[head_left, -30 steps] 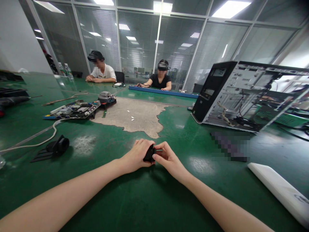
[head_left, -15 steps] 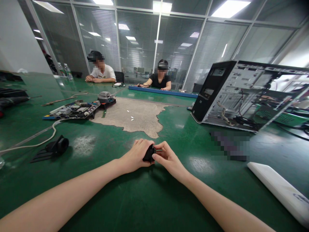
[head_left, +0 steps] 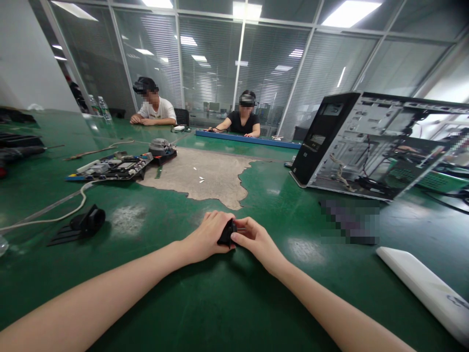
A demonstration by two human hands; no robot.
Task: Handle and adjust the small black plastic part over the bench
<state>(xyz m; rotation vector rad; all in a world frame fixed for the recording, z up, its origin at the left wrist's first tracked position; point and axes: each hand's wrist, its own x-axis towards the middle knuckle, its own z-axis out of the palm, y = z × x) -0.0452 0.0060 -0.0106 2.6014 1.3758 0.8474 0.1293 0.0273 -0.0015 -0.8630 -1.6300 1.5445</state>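
Observation:
Near the middle of the green table, both my hands are on one small black plastic part [head_left: 226,233]. My left hand [head_left: 209,233] wraps round it from the left, its palm covering much of the part. From the right, my right hand [head_left: 256,240] pinches the part's edge between thumb and fingers. The part's exact kind is hidden by the fingers. To the left lies a black plastic duct-like piece [head_left: 82,225] with a round opening and flat slats. Beyond my hands is a ragged brown sheet [head_left: 205,171] with small white scraps on it.
An open computer case [head_left: 315,142] stands at the right. A circuit board [head_left: 117,166] and a round cooler [head_left: 161,146] are at the left, by a pale cable [head_left: 78,205]. A white slab [head_left: 417,288] lies near right. Two people [head_left: 152,110] sit across the table.
Almost nothing differs. My right hand's fingers have shifted very slightly on the black plastic part; my left hand keeps its hold.

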